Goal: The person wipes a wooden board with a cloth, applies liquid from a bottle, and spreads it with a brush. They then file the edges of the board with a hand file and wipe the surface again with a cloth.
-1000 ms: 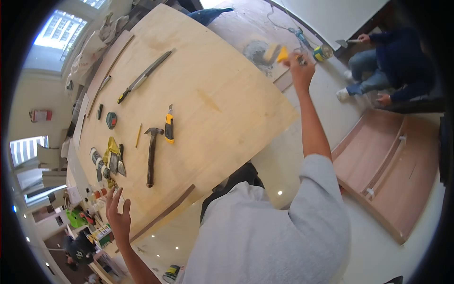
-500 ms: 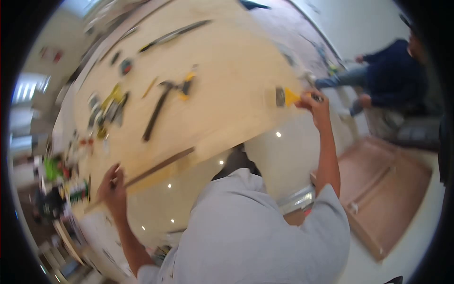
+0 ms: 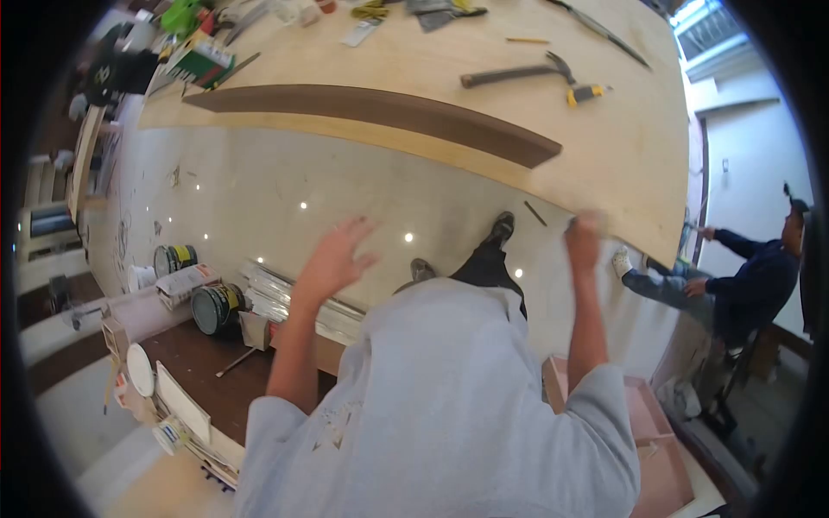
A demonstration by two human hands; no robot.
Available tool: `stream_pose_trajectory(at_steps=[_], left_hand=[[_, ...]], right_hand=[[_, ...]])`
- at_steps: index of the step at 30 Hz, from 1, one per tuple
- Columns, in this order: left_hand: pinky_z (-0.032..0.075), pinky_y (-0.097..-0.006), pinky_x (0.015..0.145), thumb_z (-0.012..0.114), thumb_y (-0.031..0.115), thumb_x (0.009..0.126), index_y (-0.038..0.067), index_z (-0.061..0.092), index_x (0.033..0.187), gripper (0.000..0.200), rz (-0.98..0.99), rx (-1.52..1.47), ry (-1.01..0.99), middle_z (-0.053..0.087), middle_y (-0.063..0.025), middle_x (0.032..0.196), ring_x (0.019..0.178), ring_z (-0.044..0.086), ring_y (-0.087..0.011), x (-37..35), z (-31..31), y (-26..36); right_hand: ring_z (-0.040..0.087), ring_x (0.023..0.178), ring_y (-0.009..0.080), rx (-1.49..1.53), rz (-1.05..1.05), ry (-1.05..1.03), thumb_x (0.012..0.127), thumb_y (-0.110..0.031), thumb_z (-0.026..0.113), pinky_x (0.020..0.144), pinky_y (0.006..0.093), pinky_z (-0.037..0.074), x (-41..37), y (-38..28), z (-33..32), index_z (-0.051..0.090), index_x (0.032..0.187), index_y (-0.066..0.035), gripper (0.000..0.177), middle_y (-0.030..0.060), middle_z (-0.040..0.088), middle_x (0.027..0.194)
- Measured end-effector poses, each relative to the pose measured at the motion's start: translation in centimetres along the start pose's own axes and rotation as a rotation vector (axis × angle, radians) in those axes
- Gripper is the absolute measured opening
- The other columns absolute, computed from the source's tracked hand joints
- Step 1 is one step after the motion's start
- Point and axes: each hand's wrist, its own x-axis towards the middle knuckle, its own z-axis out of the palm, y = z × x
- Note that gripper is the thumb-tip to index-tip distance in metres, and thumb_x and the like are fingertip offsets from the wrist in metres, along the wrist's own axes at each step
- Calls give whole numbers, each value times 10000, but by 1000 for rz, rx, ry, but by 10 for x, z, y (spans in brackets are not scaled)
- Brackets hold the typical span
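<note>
My left hand [image 3: 335, 259] is raised over the floor in front of my body, fingers spread, holding nothing. My right hand [image 3: 584, 242], smeared by motion, is closed in a fist at the near edge of the worktable [image 3: 622, 164]. A dark bit shows at its side; the yellow-handled scraper seen in it earlier is mostly hidden. A long dark-brown strip [image 3: 371, 108] lies along the table's near edge, beyond both hands. Farther in lie a claw hammer [image 3: 518, 73], a yellow-and-black tool [image 3: 587, 93] and a pencil [image 3: 528, 40].
A co-worker [image 3: 751, 276] in dark blue sits at the right. Paint cans [image 3: 216, 308] and foil-like wrapped lengths [image 3: 298, 298] stand low at the left. A green-and-white tin [image 3: 200, 60] is on the table's far left. A pinkish panel frame [image 3: 656, 432] leans at lower right.
My view has swung round to the left. The left hand has come away from the brown strip and opened. The right hand has dropped from over the tabletop to its near edge.
</note>
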Motion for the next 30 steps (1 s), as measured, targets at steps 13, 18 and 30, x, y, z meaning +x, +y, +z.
stream_pose_trajectory(at_steps=[13, 18, 30], left_hand=[[221, -845, 1172, 358, 629, 1088, 103, 218, 1663, 792, -900, -2402, 550, 363, -278, 1589, 1514, 342, -504, -51, 59, -102], [398, -656, 1168, 557, 394, 1083, 113, 265, 1671, 714, -632, -2000, 847, 330, -254, 1640, 1468, 449, -439, -42, -8, -110], [483, -404, 983, 764, 148, 937, 155, 674, 1426, 498, 48, 513, 465, 705, -78, 1086, 1106, 647, -277, 103, -105, -53]], right_hand=[[680, 964, 367, 1242, -678, -835, 879, -45, 648, 759, 485, 564, 64, -361, -246, 629, 1154, -128, 288, 119, 616, 1076], [696, 875, 297, 1178, -86, -250, 957, -25, 697, 746, 410, 554, 85, -245, -207, 723, 1078, -62, 129, 131, 691, 996], [767, 796, 249, 1904, 1089, -119, 938, 21, 743, 736, 349, 674, 77, -174, -165, 606, 1084, 53, 203, 159, 719, 981]])
